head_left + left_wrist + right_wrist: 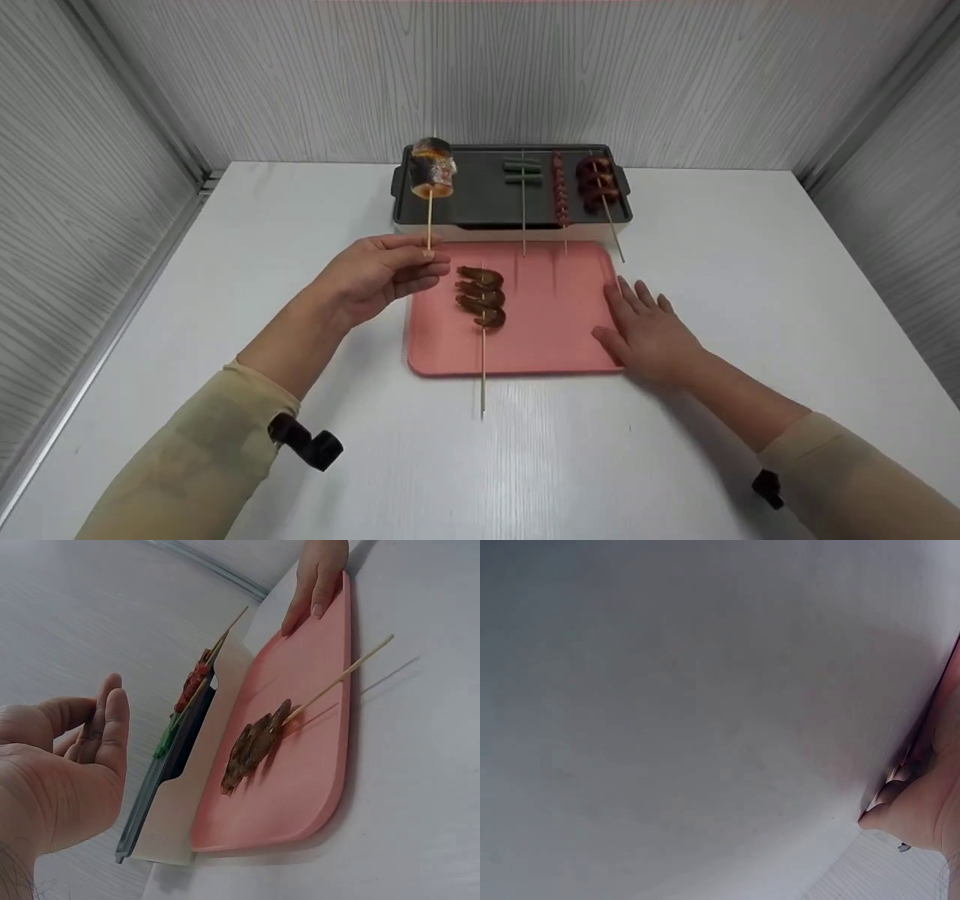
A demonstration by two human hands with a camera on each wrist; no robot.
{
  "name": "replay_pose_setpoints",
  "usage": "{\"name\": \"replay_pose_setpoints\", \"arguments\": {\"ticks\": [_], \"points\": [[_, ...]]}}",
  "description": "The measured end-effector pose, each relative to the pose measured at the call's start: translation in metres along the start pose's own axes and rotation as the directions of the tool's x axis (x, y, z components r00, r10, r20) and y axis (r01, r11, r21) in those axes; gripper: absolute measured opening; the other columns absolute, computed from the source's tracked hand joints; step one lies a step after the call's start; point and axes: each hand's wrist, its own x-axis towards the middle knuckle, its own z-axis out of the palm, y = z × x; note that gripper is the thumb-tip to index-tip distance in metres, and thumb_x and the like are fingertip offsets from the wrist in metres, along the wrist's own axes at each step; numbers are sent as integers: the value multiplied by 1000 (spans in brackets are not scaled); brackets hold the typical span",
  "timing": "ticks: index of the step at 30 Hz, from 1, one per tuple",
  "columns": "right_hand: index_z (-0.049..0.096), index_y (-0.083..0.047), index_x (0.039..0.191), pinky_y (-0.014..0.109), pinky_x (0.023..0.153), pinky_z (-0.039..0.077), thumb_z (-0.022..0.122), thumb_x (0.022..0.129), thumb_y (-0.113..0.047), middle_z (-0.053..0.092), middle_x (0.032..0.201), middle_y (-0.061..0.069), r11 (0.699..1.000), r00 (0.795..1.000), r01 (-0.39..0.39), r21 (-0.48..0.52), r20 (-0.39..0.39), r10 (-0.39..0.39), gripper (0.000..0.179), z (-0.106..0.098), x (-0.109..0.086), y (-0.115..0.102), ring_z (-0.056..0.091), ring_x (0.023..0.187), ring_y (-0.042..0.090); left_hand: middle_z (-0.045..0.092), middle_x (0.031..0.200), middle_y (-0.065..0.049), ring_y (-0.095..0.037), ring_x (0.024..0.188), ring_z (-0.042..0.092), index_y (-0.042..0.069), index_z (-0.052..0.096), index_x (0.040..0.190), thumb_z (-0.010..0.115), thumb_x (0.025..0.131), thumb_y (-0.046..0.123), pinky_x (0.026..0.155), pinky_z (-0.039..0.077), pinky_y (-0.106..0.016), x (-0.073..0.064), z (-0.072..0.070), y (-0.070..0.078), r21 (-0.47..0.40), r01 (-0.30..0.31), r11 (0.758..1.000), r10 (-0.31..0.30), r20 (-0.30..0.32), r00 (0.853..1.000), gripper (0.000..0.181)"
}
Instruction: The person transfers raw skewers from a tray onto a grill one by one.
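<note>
"How far along does it look?"

"Partway, I'd judge: three of five skewers are on the grill [476, 191], two off it. The tray [555, 345], just in front of the grill, bears one, the brown skewer [480, 289]. Lying side by side, from the grill's middle to its right end, are the dark red skewer [596, 184], the green skewer [523, 179] and the thin red skewer [560, 191]."

"And the fifth?"

"The left hand [375, 277], at the grill's front left corner, pinches its stick between thumb and fingers. That toasted skewer [433, 176] stands upright, food up, against the grill's left end; I can't tell how high above it."

"The other hand?"

"The right hand [656, 337], in front of the grill's right end, rests straight-fingered on the tray's edge, gripping nothing."

"What else is around, or in the way?"

"A wall [480, 67] behind the grill, and a white table [585, 450] under it. Three sticks jut past the grill's front edge; I'd call those the likeliest things to bump."
</note>
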Motion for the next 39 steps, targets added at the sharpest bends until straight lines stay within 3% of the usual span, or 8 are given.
{"name": "replay_pose_setpoints", "arguments": {"ticks": [7, 17, 39], "points": [[15, 4, 167, 71, 125, 13, 34, 112, -56, 13, 174, 26, 1000, 1000, -8, 13, 5, 8, 84, 2, 1, 1, 10, 159, 50, 79, 101, -10, -17, 95, 78, -11, 53, 149, 60, 107, 4, 93, 61, -32, 24, -11, 0, -7, -15, 1000, 14, -37, 999, 45], [15, 3, 168, 71, 125, 12, 35, 112, -55, 14, 174, 25, 1000, 1000, -14, 18, 1, 13, 83, 2, 1, 0, 10, 159, 50, 80, 97, -9, -16, 91, 78, -12, 53, 147, 59, 107, 4, 92, 62, -31, 52, -23, -6, -43, -17, 999, 14, -52, 999, 43], [14, 3, 168, 70, 125, 12, 35, 112, -53, 13, 174, 25, 1000, 1000, -23, 0, 9, 23, 82, 0, 0, -1, 10, 159, 49, 78, 95, -8, -15, 90, 77, -11, 54, 142, 57, 107, 2, 92, 61, -30, 72, -35, -13, -41, 21, 999, -24, -72, 997, 38]]}}
